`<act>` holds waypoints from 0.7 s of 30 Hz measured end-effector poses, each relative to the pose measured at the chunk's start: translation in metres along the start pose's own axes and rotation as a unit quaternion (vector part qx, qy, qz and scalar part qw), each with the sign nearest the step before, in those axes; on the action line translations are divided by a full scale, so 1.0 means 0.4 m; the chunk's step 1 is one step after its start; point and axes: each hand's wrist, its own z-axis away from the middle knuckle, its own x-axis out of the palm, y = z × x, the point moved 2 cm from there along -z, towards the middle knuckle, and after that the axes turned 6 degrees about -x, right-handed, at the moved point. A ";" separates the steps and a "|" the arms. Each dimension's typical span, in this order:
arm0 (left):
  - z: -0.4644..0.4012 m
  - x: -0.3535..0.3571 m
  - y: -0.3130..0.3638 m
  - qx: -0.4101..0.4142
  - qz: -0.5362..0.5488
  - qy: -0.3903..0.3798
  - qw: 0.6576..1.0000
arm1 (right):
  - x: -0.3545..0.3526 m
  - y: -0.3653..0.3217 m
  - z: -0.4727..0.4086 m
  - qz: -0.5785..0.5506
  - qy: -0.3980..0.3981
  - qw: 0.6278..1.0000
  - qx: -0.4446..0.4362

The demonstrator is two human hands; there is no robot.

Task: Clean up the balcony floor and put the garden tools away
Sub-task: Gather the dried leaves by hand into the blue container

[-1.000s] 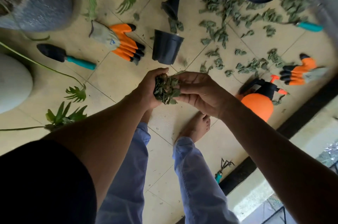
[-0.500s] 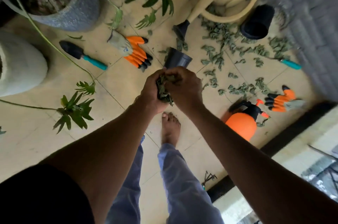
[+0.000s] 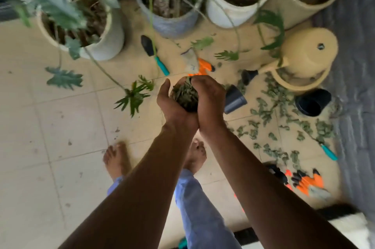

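Tiled floor (image 3: 60, 127) leaf-strewn | left hand (image 3: 174, 104), right hand (image 3: 209, 98) cup leaves (image 3: 185, 95)

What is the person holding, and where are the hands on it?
A clump of dry leaves, cupped between the left hand and right hand, pressing its sides.

Soft daylight, motion-blurred, edges warped

Single head view, steeply down, close over hands (image 3: 191, 102).
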 end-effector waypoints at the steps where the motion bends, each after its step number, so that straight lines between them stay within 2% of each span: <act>1: 0.020 -0.013 0.037 0.027 0.023 -0.003 0.999 | 0.037 -0.010 0.011 -0.031 -0.013 0.999 0.018; 4: 0.081 -0.072 0.161 0.094 0.075 -0.013 0.993 | 0.167 -0.035 0.075 -0.127 -0.086 0.985 0.081; 8: 0.179 -0.183 0.345 0.138 0.133 -0.040 0.981 | 0.364 -0.038 0.210 -0.186 -0.159 0.956 0.160; 13: 0.294 -0.366 0.605 0.191 0.198 -0.041 0.961 | 0.633 -0.027 0.403 -0.144 -0.242 0.946 0.160; 21: 0.498 -0.644 1.047 0.273 0.266 0.027 0.924 | 1.087 -0.083 0.751 -0.095 -0.322 0.921 0.196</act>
